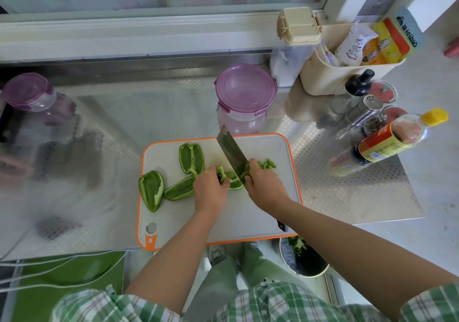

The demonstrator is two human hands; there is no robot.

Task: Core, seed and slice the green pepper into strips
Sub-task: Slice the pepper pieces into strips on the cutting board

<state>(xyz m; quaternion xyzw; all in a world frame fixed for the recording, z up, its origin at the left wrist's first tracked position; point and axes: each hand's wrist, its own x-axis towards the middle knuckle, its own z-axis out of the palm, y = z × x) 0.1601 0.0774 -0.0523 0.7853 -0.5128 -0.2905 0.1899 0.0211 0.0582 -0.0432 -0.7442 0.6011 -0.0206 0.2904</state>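
On the white cutting board with an orange rim [248,212], my left hand [210,189] holds down a green pepper piece [233,181] with curled fingers. My right hand [264,185] grips the cleaver [232,154], its blade set against that piece right beside my left fingers. Cut green strips [268,164] lie just right of the blade. Three more cored pepper pieces lie inside-up to the left: one at the far left [151,190], one in the middle [180,189] and one further back [191,158].
A purple-lidded container [244,98] stands just behind the board. Sauce bottle [390,143], shakers [360,108] and a beige caddy [347,73] crowd the right. A purple-topped jug [32,103] stands at the left. A bin with green scraps [303,257] sits below the counter edge.
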